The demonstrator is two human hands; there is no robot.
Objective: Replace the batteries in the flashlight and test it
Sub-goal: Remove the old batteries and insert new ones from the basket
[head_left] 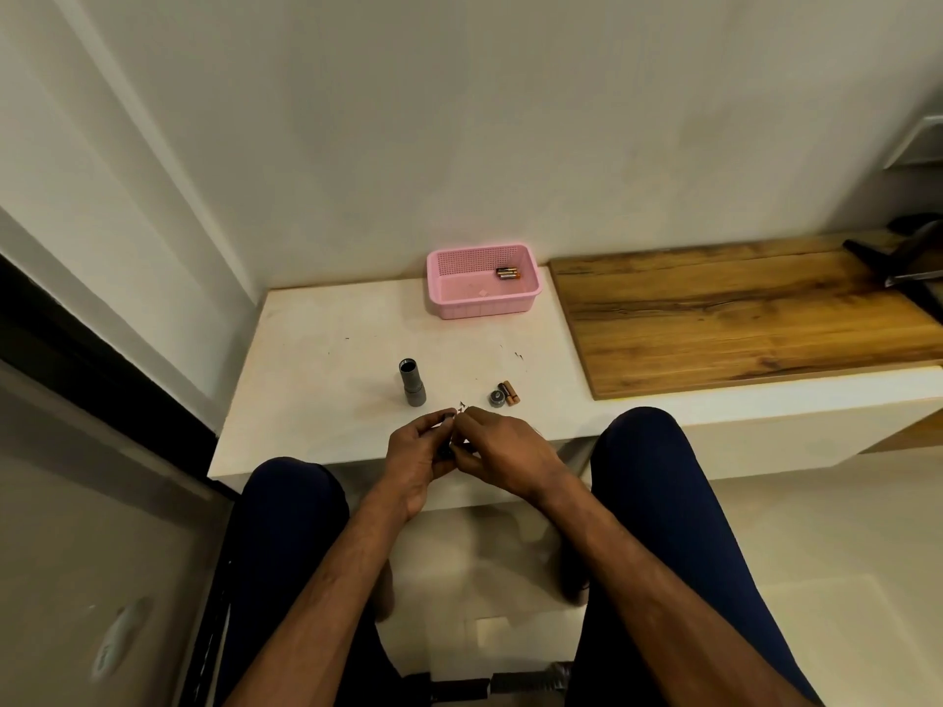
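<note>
Pale plaster walls meet in a corner behind a low white table (pixel 326 359), seen from above by a seated person whose dark-trousered knees frame its near edge. At the back of the table stands a pink mesh basket (pixel 459 311) with a few batteries (pixel 506 273) lying in its right rear corner; just to its right a wooden board (pixel 714 318) covers the rest of the top. The flashlight body (pixel 412 382) stands upright near the front edge, its open end up, apart from both hands. To its right sit a round grey cap (pixel 496 398) and, touching it, two loose batteries (pixel 511 392). Over the table's front edge the left hand (pixel 416 454) and right hand (pixel 497 446) meet, fingers of both curled and pinching a small dark part (pixel 447 448) between them; it is too hidden to tell what it is.
</note>
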